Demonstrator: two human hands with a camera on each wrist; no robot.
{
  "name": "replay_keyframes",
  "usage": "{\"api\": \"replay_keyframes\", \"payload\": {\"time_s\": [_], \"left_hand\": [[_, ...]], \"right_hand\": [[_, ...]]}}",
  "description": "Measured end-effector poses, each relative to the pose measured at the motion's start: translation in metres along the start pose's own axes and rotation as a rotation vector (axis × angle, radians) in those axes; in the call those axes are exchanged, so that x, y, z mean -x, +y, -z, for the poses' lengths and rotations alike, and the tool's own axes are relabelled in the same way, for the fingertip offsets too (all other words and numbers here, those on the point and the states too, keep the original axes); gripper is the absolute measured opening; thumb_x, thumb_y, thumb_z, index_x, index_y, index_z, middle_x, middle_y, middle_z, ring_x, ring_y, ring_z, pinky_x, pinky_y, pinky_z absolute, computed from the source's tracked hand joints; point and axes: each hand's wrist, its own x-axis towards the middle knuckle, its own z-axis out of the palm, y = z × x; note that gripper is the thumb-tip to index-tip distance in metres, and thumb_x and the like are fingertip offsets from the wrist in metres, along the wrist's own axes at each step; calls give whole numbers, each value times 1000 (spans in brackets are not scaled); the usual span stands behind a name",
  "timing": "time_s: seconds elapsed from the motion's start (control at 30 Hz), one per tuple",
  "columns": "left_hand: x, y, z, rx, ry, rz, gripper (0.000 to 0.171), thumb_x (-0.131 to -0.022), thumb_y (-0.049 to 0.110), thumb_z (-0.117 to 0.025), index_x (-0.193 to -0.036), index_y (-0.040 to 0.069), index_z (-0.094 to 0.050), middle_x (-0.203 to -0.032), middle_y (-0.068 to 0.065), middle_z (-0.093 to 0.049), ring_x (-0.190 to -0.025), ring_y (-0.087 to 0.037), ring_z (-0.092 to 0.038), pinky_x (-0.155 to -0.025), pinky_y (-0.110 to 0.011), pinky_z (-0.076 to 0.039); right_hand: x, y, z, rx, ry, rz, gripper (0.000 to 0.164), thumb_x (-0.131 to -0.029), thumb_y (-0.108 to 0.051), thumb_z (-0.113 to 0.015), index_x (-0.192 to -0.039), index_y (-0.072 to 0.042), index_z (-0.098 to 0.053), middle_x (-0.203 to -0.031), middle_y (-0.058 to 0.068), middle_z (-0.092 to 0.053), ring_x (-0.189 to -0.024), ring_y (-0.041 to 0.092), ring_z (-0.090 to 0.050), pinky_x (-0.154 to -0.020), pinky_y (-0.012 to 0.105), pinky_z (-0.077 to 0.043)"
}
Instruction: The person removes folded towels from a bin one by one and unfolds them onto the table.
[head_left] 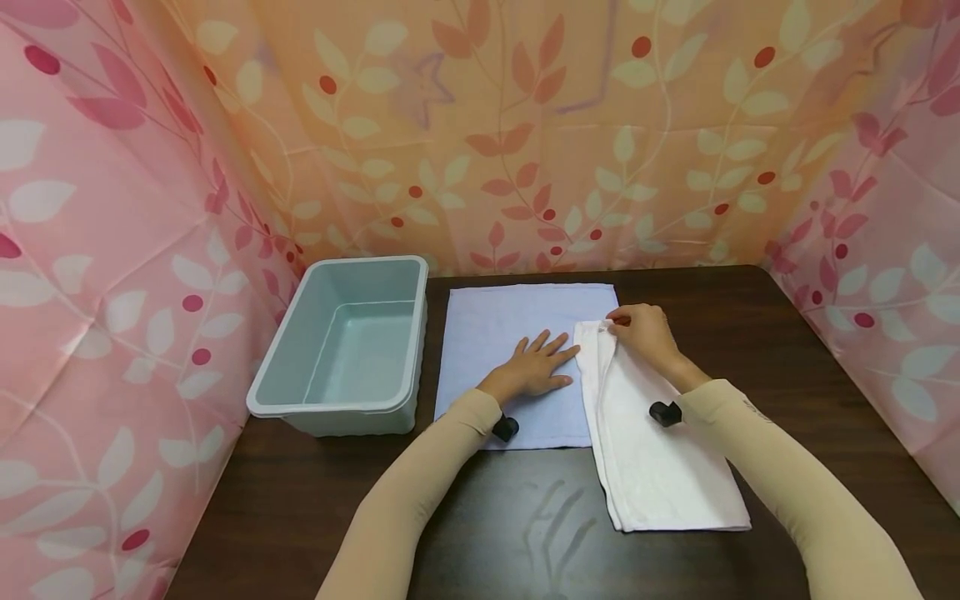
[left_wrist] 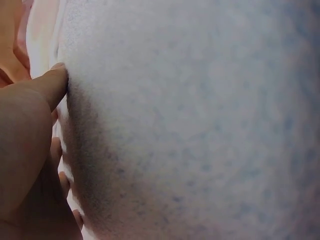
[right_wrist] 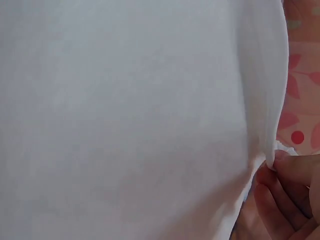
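A pale lavender cloth lies flat on the dark table. My left hand rests on it with fingers spread, the fingertips close to the edge of a white cloth. That white cloth is folded in layers and overlaps the right side of the lavender one. At its top edge my right hand pinches the fabric between thumb and fingers, which the right wrist view shows close up on the white cloth. In the left wrist view, my left hand presses on pale fabric that fills most of the picture.
A light grey-blue plastic tub stands at the left of the table, beside the lavender cloth. Floral curtains hang behind the table and along both sides.
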Motion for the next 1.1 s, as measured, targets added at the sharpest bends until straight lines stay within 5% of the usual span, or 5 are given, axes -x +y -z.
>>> {"api": "replay_keyframes", "payload": {"time_s": [0.2,0.3,0.57,0.83,1.1], "left_hand": [[-1,-1,-1,-6,4,0,64,-102,56,-37,-159,38,-13,-170,6,-3,-158,-25,0,-126,-55,-9],[0,-1,-1,-7,3,1,64,-103,55,-37,-159,37,-13,-170,6,-3,-158,-25,0,-126,-55,-9],[-1,-3,-4,1,-3,4,64,-102,56,-36,-159,38,-11,-169,7,-1,-158,-24,2,-126,-55,-7],[0,-3,-4,-9,-2,2,64,-103,56,-34,-159,38,-10,-170,7,1,-158,-25,3,-126,-55,-8],[-1,1,-4,-20,0,2,63,-103,56,-33,-159,38,-10,-170,8,1,-158,-24,3,-126,-54,-8]], "right_hand": [[16,18,29,10,35,-47,20,-87,-7,-74,-105,0,-76,-99,23,-75,-88,36,-69,-78,47,-52],[23,33,43,25,50,-57,21,-87,-9,-74,-106,-1,-75,-97,24,-75,-81,34,-69,-67,35,-52],[39,70,82,65,85,-71,21,-87,-11,-75,-106,0,-75,-87,25,-75,-52,1,-49,-47,23,-39],[48,101,102,115,85,-98,21,-85,-5,-75,-104,4,-74,-93,29,-73,-76,40,-69,-55,27,-48],[52,126,108,150,50,-122,21,-85,-3,-72,-104,7,-71,-94,31,-71,-86,48,-66,-76,59,-51]]}}
